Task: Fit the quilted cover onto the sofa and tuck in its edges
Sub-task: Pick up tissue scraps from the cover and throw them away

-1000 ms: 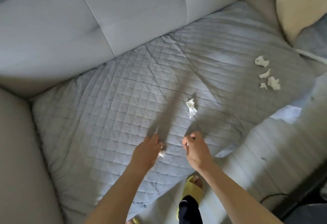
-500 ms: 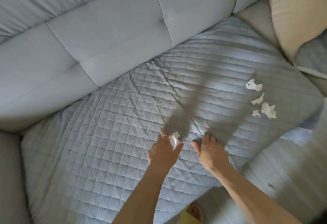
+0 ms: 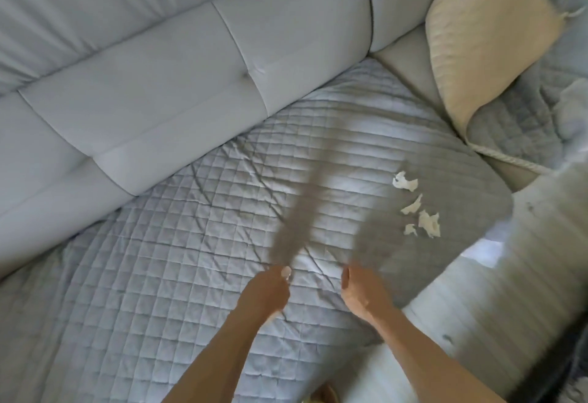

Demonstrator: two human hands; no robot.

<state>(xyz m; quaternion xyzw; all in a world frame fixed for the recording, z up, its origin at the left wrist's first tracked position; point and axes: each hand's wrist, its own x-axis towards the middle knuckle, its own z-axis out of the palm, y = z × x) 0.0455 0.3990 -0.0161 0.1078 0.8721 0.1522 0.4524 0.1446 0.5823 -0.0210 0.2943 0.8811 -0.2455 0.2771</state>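
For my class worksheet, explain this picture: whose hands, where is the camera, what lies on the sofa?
This picture comes from a camera worn on a person's head, looking down at their own bare hands. No machine. A grey quilted cover lies spread on the pale grey sofa. On it, right, lie torn white paper scraps; a cream cushion sits beyond. The left hand seems to pinch one small pale scrap in its fingers; the right hand is too blurred to tell its grip.

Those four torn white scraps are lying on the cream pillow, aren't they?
No. In the head view the four torn white scraps lie on the quilted cover, near its right edge; the cream pillow beside it bears none.
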